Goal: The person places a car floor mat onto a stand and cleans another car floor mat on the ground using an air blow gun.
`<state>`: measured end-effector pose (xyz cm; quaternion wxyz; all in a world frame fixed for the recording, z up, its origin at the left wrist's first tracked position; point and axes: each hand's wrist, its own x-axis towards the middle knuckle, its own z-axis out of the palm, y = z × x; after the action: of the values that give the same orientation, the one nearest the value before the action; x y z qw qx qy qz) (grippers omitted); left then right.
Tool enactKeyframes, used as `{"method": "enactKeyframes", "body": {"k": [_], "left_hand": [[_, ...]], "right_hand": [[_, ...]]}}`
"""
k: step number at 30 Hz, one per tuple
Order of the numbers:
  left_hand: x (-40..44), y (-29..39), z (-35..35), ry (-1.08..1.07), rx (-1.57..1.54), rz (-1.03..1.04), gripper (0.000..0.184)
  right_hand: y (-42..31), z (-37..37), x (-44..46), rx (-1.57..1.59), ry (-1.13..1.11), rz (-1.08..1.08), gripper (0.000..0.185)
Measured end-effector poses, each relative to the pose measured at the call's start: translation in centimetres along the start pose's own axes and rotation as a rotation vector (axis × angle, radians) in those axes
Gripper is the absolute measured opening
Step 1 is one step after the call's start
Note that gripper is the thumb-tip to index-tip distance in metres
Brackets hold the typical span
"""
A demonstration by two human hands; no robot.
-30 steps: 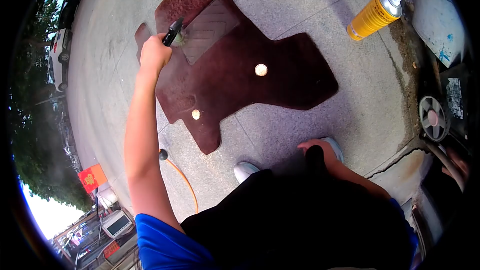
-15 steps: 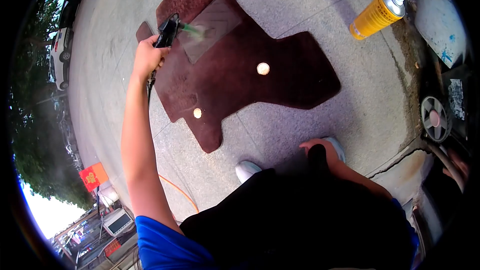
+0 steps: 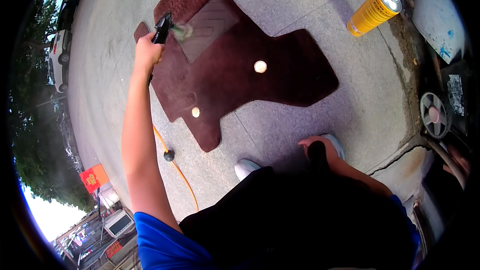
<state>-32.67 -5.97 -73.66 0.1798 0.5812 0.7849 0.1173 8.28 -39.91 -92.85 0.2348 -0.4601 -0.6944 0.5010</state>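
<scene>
Grey pavement (image 3: pixel 280 130) — on it maroon mat (image 3: pixel 230 65), yellow can (image 3: pixel 372 12), orange hose (image 3: pixel 183 177).

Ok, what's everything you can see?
Mat: one, dark red, on pavement
Round spots: two, cream, on mat
Tool: one, black, in left hand
Can: one, yellow, upper right
Hose: one, orange, beside left arm
Car: one, white, far left
Sign: one, red, lower left
Device: one, white, below sign
Wheel: one, grey, right edge
Trees: uncountable, green, far left
Shoes: two, pale, below mat
Sleeves: two, blue, bottom
Left hand: one, bare, on tool
Right hand: one, bare, near shoe
</scene>
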Motion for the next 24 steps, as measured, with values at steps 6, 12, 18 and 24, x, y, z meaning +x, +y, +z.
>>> {"method": "enactKeyframes", "body": {"k": [6, 12, 18, 24], "left_hand": [[-3.1, 3.2, -0.8, -0.305, -0.266, 0.042, 0.013], [-3.7, 3.0, -0.8, -0.383, -0.282, 0.031, 0.017], [-3.6, 2.4, -1.2, -0.136, 0.061, 0.014, 0.024], [-4.9, 4.2, -1.1, -0.327, -0.119, -0.004, 0.021]], "right_hand": [[0.9, 0.7, -0.2, 0.035, 0.016, 0.026, 0.025], [-0.5, -0.5, 0.4, -0.004, -0.067, 0.065, 0.026], [-0.9, -0.7, 0.5, 0.11, -0.059, 0.075, 0.026], [-0.2, -0.1, 0.4, 0.052, -0.085, 0.103, 0.024]]}}
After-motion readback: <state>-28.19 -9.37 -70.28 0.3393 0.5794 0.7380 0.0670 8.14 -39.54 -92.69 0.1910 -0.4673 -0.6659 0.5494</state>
